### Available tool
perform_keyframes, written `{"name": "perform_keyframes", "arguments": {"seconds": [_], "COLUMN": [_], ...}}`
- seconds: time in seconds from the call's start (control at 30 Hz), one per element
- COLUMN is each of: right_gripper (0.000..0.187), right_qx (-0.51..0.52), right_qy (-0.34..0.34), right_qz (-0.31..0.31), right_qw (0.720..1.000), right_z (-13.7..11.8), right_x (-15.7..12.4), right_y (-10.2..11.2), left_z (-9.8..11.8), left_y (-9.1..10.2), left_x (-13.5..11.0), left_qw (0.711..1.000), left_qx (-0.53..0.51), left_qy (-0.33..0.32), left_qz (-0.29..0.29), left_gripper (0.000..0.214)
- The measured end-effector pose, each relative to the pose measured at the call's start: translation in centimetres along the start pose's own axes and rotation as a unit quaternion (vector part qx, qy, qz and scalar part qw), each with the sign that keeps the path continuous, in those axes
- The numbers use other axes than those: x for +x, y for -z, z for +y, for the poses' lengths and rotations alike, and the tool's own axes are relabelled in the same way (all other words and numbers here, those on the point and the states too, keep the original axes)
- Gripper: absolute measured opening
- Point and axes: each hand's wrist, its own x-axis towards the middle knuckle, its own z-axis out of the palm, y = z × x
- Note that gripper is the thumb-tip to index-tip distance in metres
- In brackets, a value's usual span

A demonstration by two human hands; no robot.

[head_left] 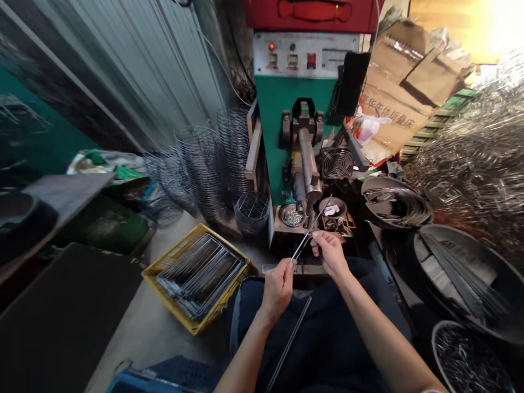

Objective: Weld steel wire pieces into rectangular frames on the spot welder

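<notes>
My left hand (278, 288) is closed around the near end of a bundle of thin metal rods (308, 233) that slants up toward the green welding machine (301, 109). My right hand (329, 252) pinches the same rods a little higher, just in front of the machine's electrode arm (309, 164). The rods' lower part runs down across my dark-trousered lap (289, 344). Small metal bowls (291, 216) of tiny parts sit right under the electrode.
A yellow crate (196, 275) of wire frames lies on the floor at my left. Stacked wire baskets (204, 169) stand behind it. Dark basins (458, 273) of rods and metal strips are at my right, with a heap of wire pieces (478, 158) and cardboard boxes (405, 93).
</notes>
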Motion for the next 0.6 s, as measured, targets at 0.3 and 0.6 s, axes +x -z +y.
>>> {"name": "perform_keyframes", "arguments": {"seconds": [0.3, 0.6], "right_gripper": [0.033, 0.032], "right_qx": [-0.004, -0.002], "right_qy": [0.002, 0.003], "right_qz": [-0.016, -0.022], "right_qw": [1.0, 1.0], "right_z": [-0.3, -0.8], "right_x": [1.4, 2.7], "right_y": [-0.8, -1.0], "left_z": [0.1, 0.1], "left_y": [0.2, -0.1], "left_x": [1.2, 2.6], "left_qw": [1.0, 1.0], "left_qx": [0.005, 0.005], "left_qy": [-0.008, -0.002], "left_qz": [0.02, 0.021], "left_gripper": [0.029, 0.03]}}
